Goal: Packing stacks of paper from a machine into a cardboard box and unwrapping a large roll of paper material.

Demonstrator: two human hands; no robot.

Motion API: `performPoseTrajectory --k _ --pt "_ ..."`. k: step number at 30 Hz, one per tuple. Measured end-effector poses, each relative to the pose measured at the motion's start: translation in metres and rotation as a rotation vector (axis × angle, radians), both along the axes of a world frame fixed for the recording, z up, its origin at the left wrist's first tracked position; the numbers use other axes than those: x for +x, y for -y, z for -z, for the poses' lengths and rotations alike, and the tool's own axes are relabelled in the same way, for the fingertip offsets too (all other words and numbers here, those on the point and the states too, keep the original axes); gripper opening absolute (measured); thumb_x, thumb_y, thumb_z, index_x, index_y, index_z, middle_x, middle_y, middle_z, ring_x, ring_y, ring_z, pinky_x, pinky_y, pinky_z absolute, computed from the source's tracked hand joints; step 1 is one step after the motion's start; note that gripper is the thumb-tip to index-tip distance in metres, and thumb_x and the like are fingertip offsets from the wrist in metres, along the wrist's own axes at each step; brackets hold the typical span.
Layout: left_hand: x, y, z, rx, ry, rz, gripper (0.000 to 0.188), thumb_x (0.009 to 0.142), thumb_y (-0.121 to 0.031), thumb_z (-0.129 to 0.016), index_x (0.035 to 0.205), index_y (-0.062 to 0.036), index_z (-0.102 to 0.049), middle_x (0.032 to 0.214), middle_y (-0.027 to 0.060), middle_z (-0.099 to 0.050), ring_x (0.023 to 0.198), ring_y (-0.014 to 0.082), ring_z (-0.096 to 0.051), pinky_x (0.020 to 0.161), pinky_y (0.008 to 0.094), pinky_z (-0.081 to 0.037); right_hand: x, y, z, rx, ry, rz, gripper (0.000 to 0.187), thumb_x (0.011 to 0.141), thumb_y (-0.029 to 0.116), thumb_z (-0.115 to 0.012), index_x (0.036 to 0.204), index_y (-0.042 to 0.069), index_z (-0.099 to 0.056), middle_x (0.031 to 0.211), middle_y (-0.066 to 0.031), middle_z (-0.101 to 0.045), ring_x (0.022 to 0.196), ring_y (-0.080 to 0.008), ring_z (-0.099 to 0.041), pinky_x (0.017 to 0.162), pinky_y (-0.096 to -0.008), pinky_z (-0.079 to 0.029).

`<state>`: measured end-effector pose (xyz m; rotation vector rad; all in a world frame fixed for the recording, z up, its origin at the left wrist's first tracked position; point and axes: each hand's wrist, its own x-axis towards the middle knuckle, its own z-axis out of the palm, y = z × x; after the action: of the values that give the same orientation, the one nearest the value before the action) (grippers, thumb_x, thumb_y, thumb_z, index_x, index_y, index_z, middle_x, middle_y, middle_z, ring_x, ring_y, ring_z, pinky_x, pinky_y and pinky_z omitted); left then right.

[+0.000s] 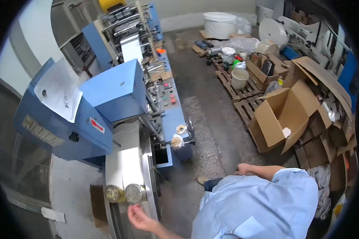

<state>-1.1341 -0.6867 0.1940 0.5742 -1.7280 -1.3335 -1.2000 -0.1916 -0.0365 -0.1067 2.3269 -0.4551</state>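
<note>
My left hand [139,217] is at the near end of the machine's metal outfeed tray [150,181], its fingers loosely bent and nothing seen in them. Just beyond the fingertips stands a glass jar [135,193]; whether they touch it I cannot tell. A second jar [115,193], yellowish inside, stands to its left. Beyond the jars, white paper [132,167] lies in side-by-side lanes along the tray. My right hand [242,169] hangs low beside my body, away from the machine; its fingers are too small and blurred to read.
The blue machine [115,91] stretches away ahead, with a button panel [169,93] and a handwheel [190,129] on its right side. Wooden pallets [243,93] on the right hold buckets and bottles. An open cardboard box [273,123] stands nearer, with more cardboard behind it.
</note>
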Motion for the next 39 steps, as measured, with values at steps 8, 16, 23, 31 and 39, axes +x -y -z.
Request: performPoseTrajectory --k 8,16,23,31,39 --pt "-0.024 -0.124 0.056 0.444 0.242 0.666 0.025 0.091 -0.014 -0.069 0.111 0.0006 -0.064 0.094 0.0049 -0.068 0.082 0.0098 -0.063 0.073 0.0230 -0.052 0.082 -0.093 0.054 0.173 0.202 0.461 0.060 0.075 0.053 -0.070 0.097 -0.003 -0.071 0.102 -0.0225 -0.069 0.093 -0.0380 -0.066 0.082 -0.0427 -0.052" --pt "-0.020 -0.183 0.047 0.071 0.596 0.750 0.037 0.091 -0.019 -0.067 0.119 0.0039 -0.060 0.106 0.0137 -0.067 0.094 0.0180 -0.065 0.083 0.0282 -0.052 0.016 -0.053 0.050 -0.245 -0.063 0.381 0.043 0.084 0.044 -0.066 0.103 0.005 -0.073 0.093 -0.0179 -0.072 0.084 -0.0295 -0.069 0.077 -0.0405 -0.053" --pt "-0.039 -0.260 0.107 0.033 0.740 0.749 0.037 0.089 -0.021 -0.071 0.114 0.0049 -0.064 0.096 0.0114 -0.069 0.086 0.0148 -0.065 0.080 0.0275 -0.052 -0.021 -0.104 0.071 -0.443 -0.004 0.304 0.043 0.083 0.045 -0.067 0.105 0.008 -0.073 0.098 -0.0138 -0.073 0.084 -0.0276 -0.069 0.077 -0.0394 -0.054" --pt "-0.094 -0.367 0.149 0.010 0.825 0.906 0.038 0.088 -0.021 -0.072 0.114 0.0057 -0.063 0.094 0.0088 -0.070 0.082 0.0112 -0.064 0.076 0.0254 -0.052 -0.005 -0.284 0.150 -0.174 0.095 0.553 0.059 0.078 0.055 -0.064 0.091 -0.001 -0.072 0.090 -0.0248 -0.069 0.088 -0.0386 -0.067 0.078 -0.0439 -0.053" --pt "-0.172 -0.450 0.120 -0.075 0.913 0.986 0.041 0.091 -0.024 -0.070 0.117 0.0060 -0.060 0.101 0.0116 -0.069 0.094 0.0163 -0.064 0.083 0.0288 -0.050 -0.028 -0.371 0.175 -0.008 -0.026 0.855 0.054 0.079 0.052 -0.063 0.082 -0.001 -0.073 0.089 -0.0235 -0.070 0.086 -0.0374 -0.068 0.078 -0.0448 -0.054"
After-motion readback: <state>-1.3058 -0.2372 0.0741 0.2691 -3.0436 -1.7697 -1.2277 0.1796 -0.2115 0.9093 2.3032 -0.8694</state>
